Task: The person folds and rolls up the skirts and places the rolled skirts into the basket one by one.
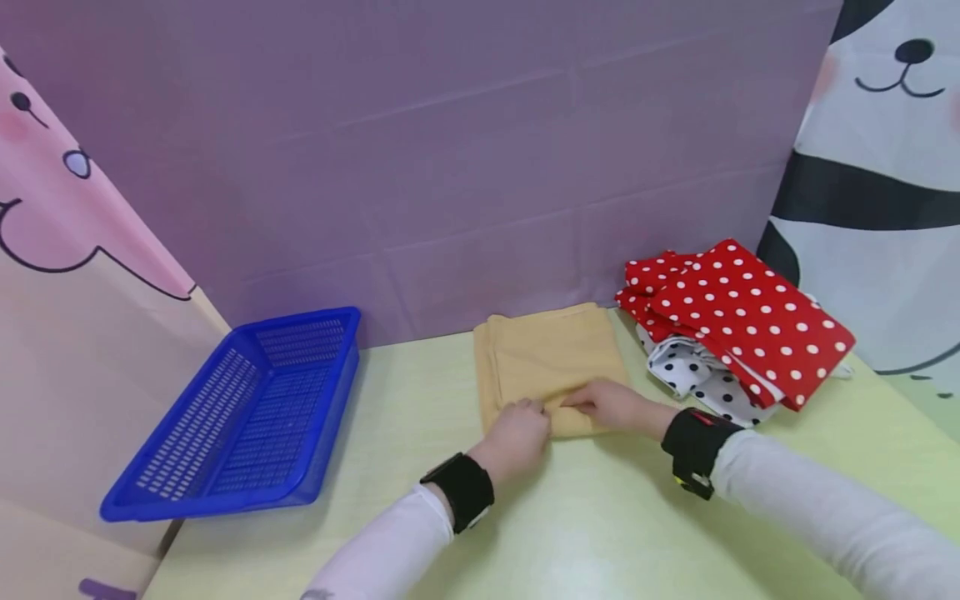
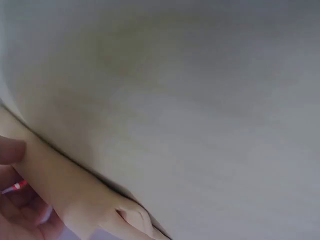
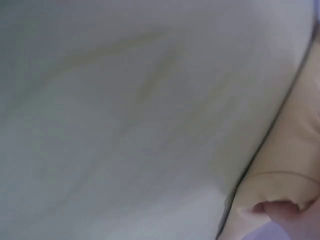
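A folded yellow cloth (image 1: 555,346) lies flat on the table against the purple backdrop, with creases near its front edge. My left hand (image 1: 517,433) grips the cloth near the middle of that front edge, fingers curled. Just to the right, my right hand (image 1: 611,402) pinches a bit of the same cloth between thumb and fingers. The left wrist view catches the left hand's fingers (image 2: 30,212) at the cloth's edge (image 2: 75,187). In the right wrist view, a right fingertip (image 3: 285,212) presses into the cloth's fold (image 3: 280,182).
A blue plastic basket (image 1: 311,467) stands on the left of the table (image 1: 405,400). At the right lies a pile of red cloth with white dots (image 1: 750,317) over white cloth with black dots (image 1: 723,396). A purple backdrop (image 1: 465,167) rises behind the table.
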The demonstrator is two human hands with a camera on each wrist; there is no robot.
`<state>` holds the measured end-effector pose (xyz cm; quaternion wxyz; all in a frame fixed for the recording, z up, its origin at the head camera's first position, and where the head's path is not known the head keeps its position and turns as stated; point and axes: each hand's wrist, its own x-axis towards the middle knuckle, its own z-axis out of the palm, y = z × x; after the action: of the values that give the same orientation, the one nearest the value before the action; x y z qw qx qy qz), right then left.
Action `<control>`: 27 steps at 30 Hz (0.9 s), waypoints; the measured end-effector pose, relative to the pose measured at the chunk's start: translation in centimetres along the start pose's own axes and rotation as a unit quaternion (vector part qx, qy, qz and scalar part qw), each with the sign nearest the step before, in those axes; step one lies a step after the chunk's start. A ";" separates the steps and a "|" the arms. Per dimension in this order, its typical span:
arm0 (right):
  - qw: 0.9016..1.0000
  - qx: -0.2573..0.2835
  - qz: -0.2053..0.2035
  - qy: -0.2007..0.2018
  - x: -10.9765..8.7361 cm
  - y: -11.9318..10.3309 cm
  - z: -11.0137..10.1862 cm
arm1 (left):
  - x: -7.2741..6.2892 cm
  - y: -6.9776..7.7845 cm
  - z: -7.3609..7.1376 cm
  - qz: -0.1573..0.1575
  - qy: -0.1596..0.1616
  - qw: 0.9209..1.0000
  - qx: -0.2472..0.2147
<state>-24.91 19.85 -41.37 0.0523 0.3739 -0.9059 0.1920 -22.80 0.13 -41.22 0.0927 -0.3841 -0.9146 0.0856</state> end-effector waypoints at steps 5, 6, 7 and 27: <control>0.980 -0.195 0.019 0.025 -0.6 -1.4 0.6 | 0.6 -1.0 0.0 0.015 0.012 0.999 -0.044; 0.973 -0.230 0.016 0.019 -0.7 -1.7 0.7 | 0.8 -1.1 -0.1 0.016 0.012 0.999 -0.046; 0.966 -0.259 0.008 0.012 -0.9 -2.0 0.8 | 0.9 -1.2 -0.1 0.016 0.010 0.999 -0.050; 0.958 -0.284 -0.037 0.008 -2.5 -2.0 0.4 | 2.2 -3.0 -0.6 -0.036 -0.042 0.971 -0.233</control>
<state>-21.73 20.09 -41.75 0.1708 0.3752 -0.9082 -0.0718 -26.25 -0.32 -39.70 -0.0347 -0.3580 -0.9257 -0.1168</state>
